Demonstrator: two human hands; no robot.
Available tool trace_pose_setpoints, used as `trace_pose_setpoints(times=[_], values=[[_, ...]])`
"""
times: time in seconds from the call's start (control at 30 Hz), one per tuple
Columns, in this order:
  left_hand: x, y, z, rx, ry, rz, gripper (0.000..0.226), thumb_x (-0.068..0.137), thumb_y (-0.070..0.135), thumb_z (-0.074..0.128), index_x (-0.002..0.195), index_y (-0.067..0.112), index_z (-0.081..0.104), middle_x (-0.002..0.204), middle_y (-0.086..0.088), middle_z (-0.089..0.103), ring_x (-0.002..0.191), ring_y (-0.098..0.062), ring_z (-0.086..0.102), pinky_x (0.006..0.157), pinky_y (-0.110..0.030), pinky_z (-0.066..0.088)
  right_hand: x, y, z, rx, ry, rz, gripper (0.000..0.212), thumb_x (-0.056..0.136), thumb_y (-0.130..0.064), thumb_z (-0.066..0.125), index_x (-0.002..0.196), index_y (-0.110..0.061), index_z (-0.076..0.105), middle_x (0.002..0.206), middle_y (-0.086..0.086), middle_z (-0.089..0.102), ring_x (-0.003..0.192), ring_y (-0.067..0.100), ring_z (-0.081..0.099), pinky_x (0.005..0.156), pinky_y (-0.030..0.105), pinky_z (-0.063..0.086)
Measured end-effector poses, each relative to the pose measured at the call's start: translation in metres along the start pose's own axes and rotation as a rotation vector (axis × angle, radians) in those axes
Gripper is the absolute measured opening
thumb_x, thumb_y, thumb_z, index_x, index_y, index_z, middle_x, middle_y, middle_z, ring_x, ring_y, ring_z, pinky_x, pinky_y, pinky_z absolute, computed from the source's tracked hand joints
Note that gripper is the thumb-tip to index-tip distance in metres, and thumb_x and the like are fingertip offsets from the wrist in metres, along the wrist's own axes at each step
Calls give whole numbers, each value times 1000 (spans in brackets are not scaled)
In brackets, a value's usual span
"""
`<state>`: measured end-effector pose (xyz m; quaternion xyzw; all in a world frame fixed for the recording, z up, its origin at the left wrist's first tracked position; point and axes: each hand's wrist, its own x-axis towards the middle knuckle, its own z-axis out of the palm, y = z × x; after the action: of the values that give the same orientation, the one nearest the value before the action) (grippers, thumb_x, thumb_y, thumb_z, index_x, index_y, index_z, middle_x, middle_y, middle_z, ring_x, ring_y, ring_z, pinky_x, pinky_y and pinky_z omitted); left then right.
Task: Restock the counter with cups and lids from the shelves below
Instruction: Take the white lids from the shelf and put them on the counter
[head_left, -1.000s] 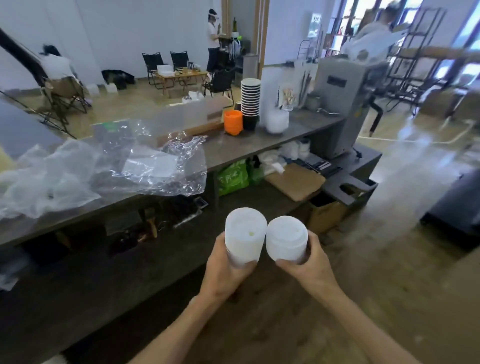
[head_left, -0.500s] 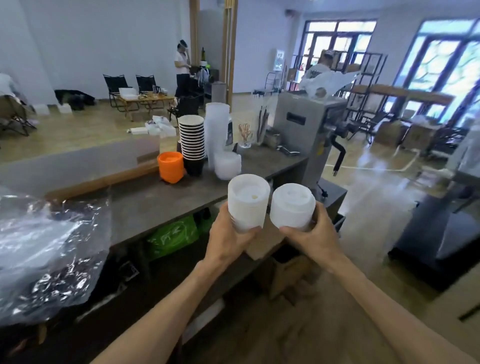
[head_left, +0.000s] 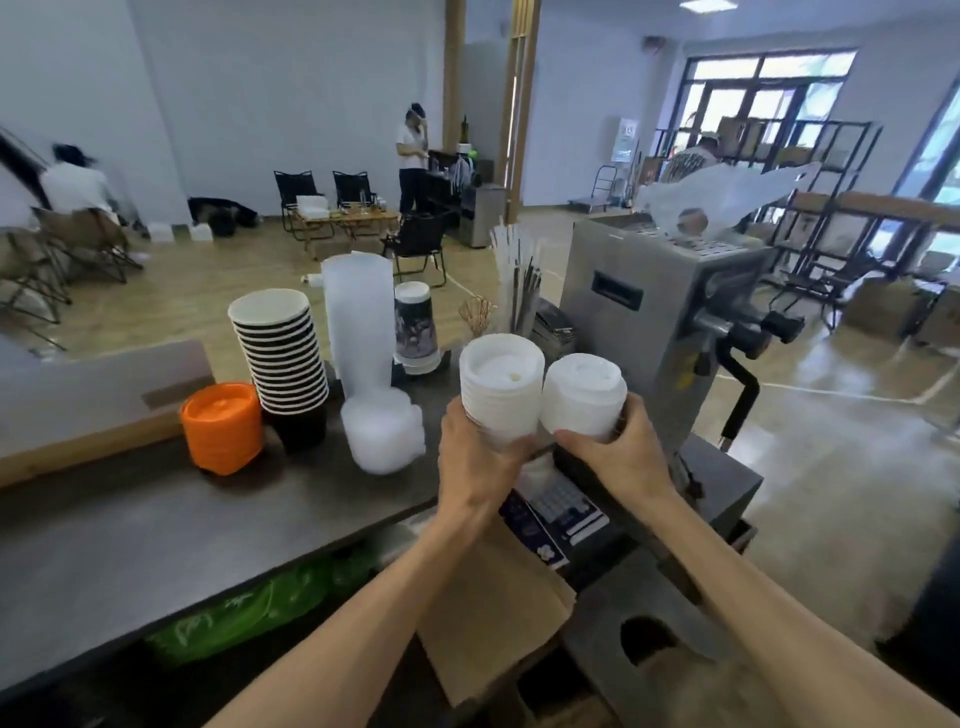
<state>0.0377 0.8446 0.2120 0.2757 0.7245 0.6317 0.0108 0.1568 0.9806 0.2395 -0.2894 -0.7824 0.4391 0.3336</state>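
Lids in two white stacks sit in my grip, one stack per hand, held side by side and touching above the counter's (head_left: 156, 525) near edge; my left hand (head_left: 480, 462) wraps the left stack of lids (head_left: 501, 387) from below, fingers curled closed around its lower half; my right hand (head_left: 621, 460) clasps the right stack of lids (head_left: 584, 397) the same way, thumb across the front. Under my wrists I see a brown paper bag (head_left: 493, 623) on the shelf below, and a green bag (head_left: 249, 613) further to the left of it. Just past my left fingers, on the counter, rests a clear bag of lids (head_left: 384, 436); left of that an orange stack (head_left: 223, 426); behind these a tall stack of black paper cups (head_left: 283, 353) and a column of clear plastic cups (head_left: 358, 322); a printed cup (head_left: 415, 327) stands beyond. Beyond my right fingers rises a grey sealing machine (head_left: 654, 322); straws (head_left: 519, 283) stand upright just left of it.
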Motion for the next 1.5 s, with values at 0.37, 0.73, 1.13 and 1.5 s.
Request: trace_pose_setpoints(times=[0.37, 0.73, 1.13, 1.5], values=[[137, -60, 72, 173, 304, -267, 95, 56, 50, 88, 136, 27, 43, 130, 6, 55, 119, -16, 56, 102, -44, 52, 194, 56, 28, 85, -373, -33, 86, 69, -34, 89, 141, -22, 43, 125, -6, 56, 113, 16, 56, 86, 26, 49], [193, -74, 107, 275, 236, -208, 86, 63, 52, 82, 135, 28, 41, 126, 4, 53, 112, -16, 58, 93, -44, 54, 287, -7, 3, 128, -771, -51, 53, 74, -60, 64, 117, -29, 66, 106, -7, 71, 93, 13, 64, 73, 25, 47], [180, -51, 102, 416, 319, 25, 101, 60, 47, 89, 139, 27, 29, 137, 2, 45, 127, -14, 44, 105, -31, 38, 311, -21, 14, 552, -1205, 435, 59, 93, -53, 50, 130, -8, 59, 105, 16, 62, 84, 27, 59, 58, 27, 52], [205, 8, 84, 545, 175, 377, 112, 69, 56, 82, 155, 16, 21, 155, -2, 34, 144, -19, 32, 119, -39, 27, 320, -40, 23, 395, -1277, 347, 82, 90, -80, 32, 128, -14, 61, 109, 19, 65, 91, 27, 66, 59, 28, 45]])
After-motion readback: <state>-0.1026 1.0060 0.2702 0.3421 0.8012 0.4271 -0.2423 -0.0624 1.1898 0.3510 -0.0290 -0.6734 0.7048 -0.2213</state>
